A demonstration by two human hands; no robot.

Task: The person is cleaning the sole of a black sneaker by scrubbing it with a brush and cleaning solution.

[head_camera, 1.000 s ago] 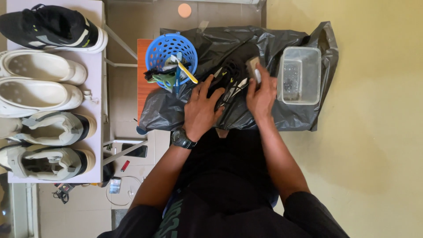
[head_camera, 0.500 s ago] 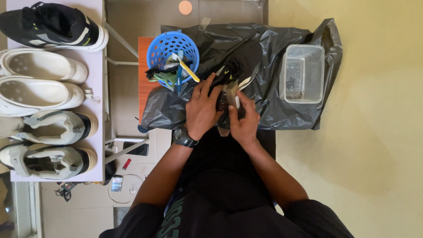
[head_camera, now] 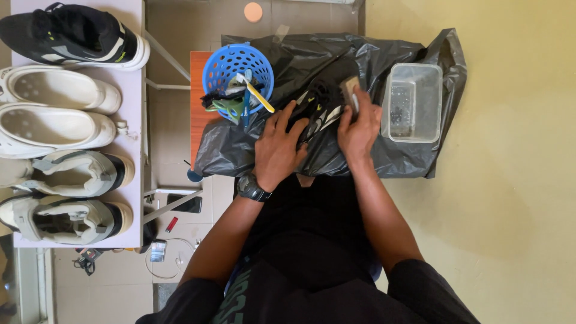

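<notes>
Black shoe (head_camera: 321,102): laid on a black plastic sheet (head_camera: 384,54), between the two hands, its length angled up toward the right.
Left hand (head_camera: 277,150): spread wide, fingers splayed, pressed flat on the near left side of the shoe; the shoe is steadied rather than gripped. A dark watch (head_camera: 249,187) is worn at the wrist.
Right hand (head_camera: 358,127): curled closed around a small brush (head_camera: 351,90), which is held against the far right end of the shoe, just above the fingers.
Clear tub (head_camera: 413,102): set on the sheet just right of the right hand; water appears to be held in it.
Blue basket (head_camera: 237,75): placed just left of the shoe, brushes and tools stuck in it.
Shelf (head_camera: 135,120): at far left, several shoes are lined up on it, well apart from the hands.
</notes>
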